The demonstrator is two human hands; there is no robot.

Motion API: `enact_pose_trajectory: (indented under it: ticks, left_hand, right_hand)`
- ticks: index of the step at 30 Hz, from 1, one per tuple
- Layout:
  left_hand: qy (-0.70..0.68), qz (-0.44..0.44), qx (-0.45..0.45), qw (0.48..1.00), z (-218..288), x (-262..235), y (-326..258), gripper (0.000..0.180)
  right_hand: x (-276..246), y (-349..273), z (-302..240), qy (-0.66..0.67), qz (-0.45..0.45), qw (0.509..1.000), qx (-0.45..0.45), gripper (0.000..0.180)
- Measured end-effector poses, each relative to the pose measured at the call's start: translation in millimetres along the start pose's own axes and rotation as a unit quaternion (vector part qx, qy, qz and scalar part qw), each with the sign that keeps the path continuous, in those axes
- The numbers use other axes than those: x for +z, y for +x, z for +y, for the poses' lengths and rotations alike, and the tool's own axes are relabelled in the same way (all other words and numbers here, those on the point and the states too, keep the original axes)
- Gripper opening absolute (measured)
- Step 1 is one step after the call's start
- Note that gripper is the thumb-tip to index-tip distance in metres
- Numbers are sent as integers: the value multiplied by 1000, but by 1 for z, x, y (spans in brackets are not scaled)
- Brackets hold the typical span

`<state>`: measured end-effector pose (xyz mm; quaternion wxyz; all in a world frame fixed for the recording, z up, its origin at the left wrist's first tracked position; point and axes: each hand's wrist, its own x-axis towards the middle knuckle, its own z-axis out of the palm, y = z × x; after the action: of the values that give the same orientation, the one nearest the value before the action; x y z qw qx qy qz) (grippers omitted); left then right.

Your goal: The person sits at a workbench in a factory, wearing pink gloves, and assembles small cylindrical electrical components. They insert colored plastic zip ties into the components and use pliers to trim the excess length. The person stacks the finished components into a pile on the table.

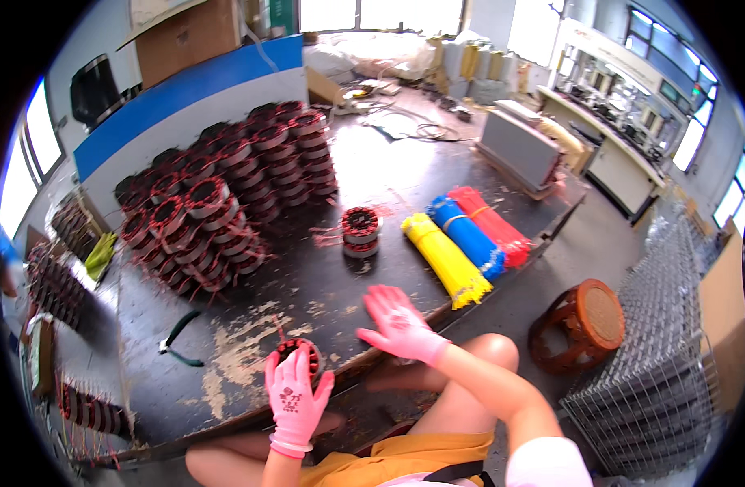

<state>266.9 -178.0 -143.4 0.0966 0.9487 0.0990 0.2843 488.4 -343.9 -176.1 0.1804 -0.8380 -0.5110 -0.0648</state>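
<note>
Both of my hands wear pink gloves. My left hand [294, 399] lies over a wire-wound motor stator [312, 354] near the table's front edge, its fingers bent over the ring and hiding part of it. A red lead sticks up from that stator. My right hand [401, 327] is open and palm down by the front edge, fingers together and thumb apart, holding nothing. Beyond it stands a short stack of stators [361, 235] with red leads spreading left. Green-handled cutters [177, 341] rest on the worn tabletop [250, 357] to the left.
Tall stacks of stators [259, 158] fill the back left. Yellow [445, 258], blue [467, 235] and red [492, 227] bundles of tubing lie at the right. A grey box [518, 146] stands behind them. Beside the table are a wooden stool [579, 325] and wire racks [656, 365].
</note>
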Motion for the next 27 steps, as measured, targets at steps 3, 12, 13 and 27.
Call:
enact_pose_trajectory:
  ticks: [3,12,13,27]
  left_hand:
    - [15,12,17,1000,6,17,5,53]
    - [-64,-38,55,996,-19,-21,-10,38]
    - [-75,-48,44,995,-19,-30,-11,38]
    - [-46,-66,69,994,-21,-13,-1,50]
  right_hand:
    - [21,58,15,1,36,999,7,78]
    - [-64,5,8,38,232,961,148,25]
    - [-85,-22,21,45,274,940,197,24]
    - [-97,-128,83,462,198,728,466,40]
